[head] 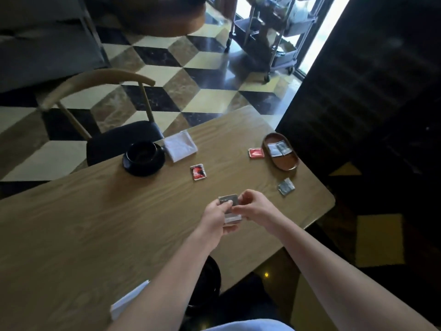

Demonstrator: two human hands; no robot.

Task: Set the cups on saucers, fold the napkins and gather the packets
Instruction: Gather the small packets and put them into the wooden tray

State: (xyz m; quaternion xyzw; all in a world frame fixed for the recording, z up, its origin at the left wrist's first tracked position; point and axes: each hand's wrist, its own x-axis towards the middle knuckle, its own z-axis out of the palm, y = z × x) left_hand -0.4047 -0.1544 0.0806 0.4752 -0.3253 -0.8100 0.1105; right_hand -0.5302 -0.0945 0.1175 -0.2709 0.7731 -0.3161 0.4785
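Fingers: your left hand (216,217) and right hand (254,206) both pinch a small stack of grey packets (229,206) above the table (95,211).
Loose: two red packets (198,172), one grey packet (286,186).
Tray (287,166): holds grey packets.
Risk: the thin stack could fan and drop if either pinch slackens.

Floor (191,75) is that cube-pattern checker tile, pretty glossy. Wooden chair (100,111) at the left, wheeled cart (269,32) up top by a bright window (327,27). Dark wall (381,80) on the right.
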